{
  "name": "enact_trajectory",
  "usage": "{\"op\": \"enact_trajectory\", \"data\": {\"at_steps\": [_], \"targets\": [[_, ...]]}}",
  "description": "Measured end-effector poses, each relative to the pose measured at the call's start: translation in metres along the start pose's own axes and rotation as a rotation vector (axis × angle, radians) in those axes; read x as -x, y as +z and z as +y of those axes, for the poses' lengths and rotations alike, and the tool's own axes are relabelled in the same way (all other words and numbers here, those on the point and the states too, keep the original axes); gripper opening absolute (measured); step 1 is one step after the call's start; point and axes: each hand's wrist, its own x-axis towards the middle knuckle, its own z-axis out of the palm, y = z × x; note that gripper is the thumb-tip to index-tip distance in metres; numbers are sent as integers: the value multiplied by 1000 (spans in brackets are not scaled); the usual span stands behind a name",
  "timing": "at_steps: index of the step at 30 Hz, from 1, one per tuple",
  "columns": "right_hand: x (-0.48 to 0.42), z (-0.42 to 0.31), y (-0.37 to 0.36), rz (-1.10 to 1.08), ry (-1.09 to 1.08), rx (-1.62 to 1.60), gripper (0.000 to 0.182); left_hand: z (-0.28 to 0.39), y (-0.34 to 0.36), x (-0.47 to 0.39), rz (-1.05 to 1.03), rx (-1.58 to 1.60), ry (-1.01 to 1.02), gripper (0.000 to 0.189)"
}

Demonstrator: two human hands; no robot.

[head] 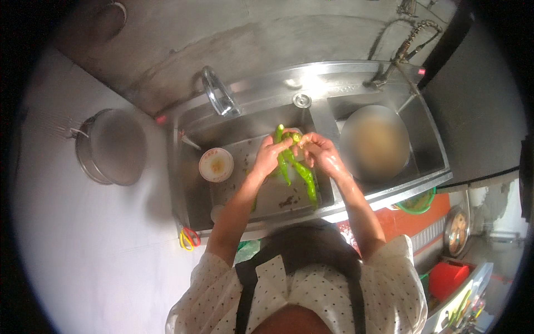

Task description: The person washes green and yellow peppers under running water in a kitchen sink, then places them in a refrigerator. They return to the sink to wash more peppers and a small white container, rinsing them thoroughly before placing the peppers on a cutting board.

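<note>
My left hand (272, 153) grips several long green peppers above a stainless-steel sink basin (231, 192). One pepper (309, 185) hangs down to the right, and another has its pale end (280, 127) pointing up. Close by on the right, my wet right hand (323, 153) has bent fingers at the open, hollow end of a pepper (296, 137). Something pale and yellowish shows at those fingertips, too small to name. In the basin at left, a white bowl (216, 165) with a patterned rim holds a little yellowish matter. Dark scraps (288, 202) lie on the basin floor.
A chrome faucet (219, 94) rises behind the basin, near a metal sink strainer (302, 100). The right basin holds a large round vessel (374, 142), its contents blurred. Behind stands a spring-hose faucet (402, 54). Scissors (190, 239) hang at the front-left corner; round pans (119, 147) hang on the left wall.
</note>
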Motion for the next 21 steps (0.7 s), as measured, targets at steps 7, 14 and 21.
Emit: {"op": "enact_trajectory", "data": {"at_steps": [7,14,21], "targets": [[-21,-9,17,-50,190,218,17,1,-22,13,74,-272,165,28],[-36,-8,10,-172,190,396,26,-26,-18,-5,236,-554,146,50],[-30,0,24,-153,280,528,28,-36,-16,16,436,-514,331,29]]}}
